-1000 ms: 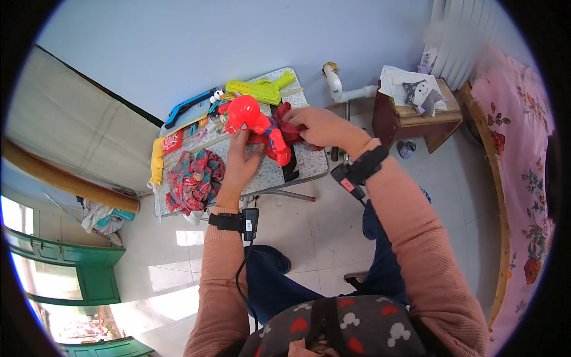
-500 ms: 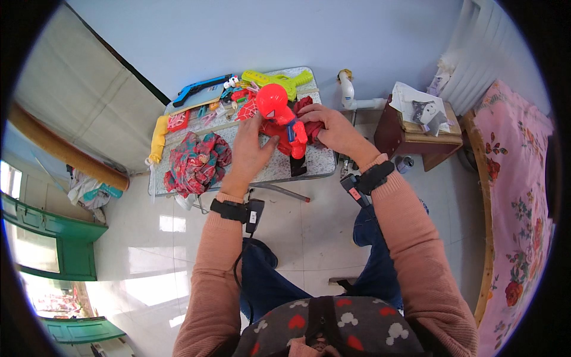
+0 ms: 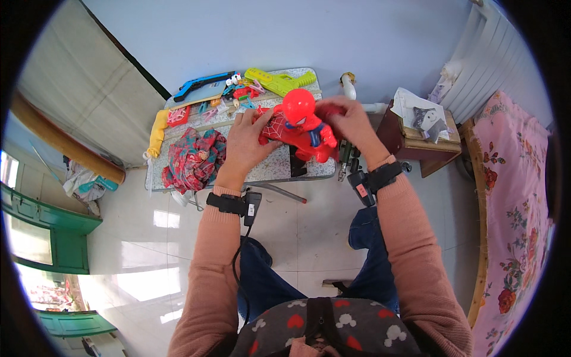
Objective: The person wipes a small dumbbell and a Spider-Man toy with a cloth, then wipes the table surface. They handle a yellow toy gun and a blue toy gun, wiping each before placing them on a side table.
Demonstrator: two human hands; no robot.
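A glossy red toy figure with blue parts on its body stands over the table's near right part, joined to or resting on a red piece with a web pattern. My left hand grips that web-patterned piece from the left, thumb and fingers around its edge. On the figure's far right side, my right hand is closed around dark red cloth, mostly covered by the fingers. A crumpled red and teal patterned cloth lies left of my left hand.
The speckled table also bears a yellow-green toy gun, a blue and black toy gun, small clips and a yellow soft toy. A brown wooden cabinet stands right of the table, beside a floral-covered bed.
The toy figure and the web-patterned piece have shifted right. My right hand has moved right with the dark red cloth, and my left fingers have come round the web-patterned piece.
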